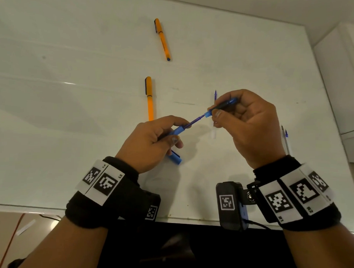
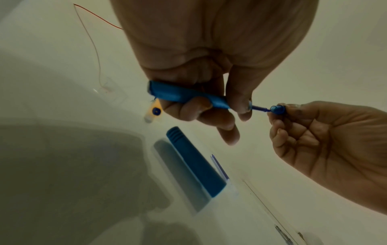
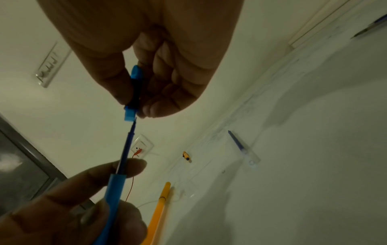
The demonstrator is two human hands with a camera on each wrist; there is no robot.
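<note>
My left hand point(image 1: 175, 133) grips a blue pen barrel point(image 1: 177, 131) above the white table, with a purple-blue refill point(image 1: 193, 121) sticking out of it towards the right. My right hand point(image 1: 214, 113) pinches the pen's dark front section point(image 1: 223, 105), whose light blue collar meets the refill's tip. The left wrist view shows the barrel point(image 2: 180, 95) in curled fingers and the refill point(image 2: 258, 108) reaching the front section point(image 2: 277, 109). In the right wrist view the front section point(image 3: 135, 89) hangs over the refill point(image 3: 127, 147) and the barrel point(image 3: 114, 195).
A blue cap point(image 1: 175, 157) lies on the table point(image 1: 72, 110) under my left hand. Two orange capped pens point(image 1: 162, 39) point(image 1: 149, 98) lie farther back. A loose refill point(image 1: 215, 96) lies behind my right hand, and more refills point(image 1: 285, 137) near the right edge.
</note>
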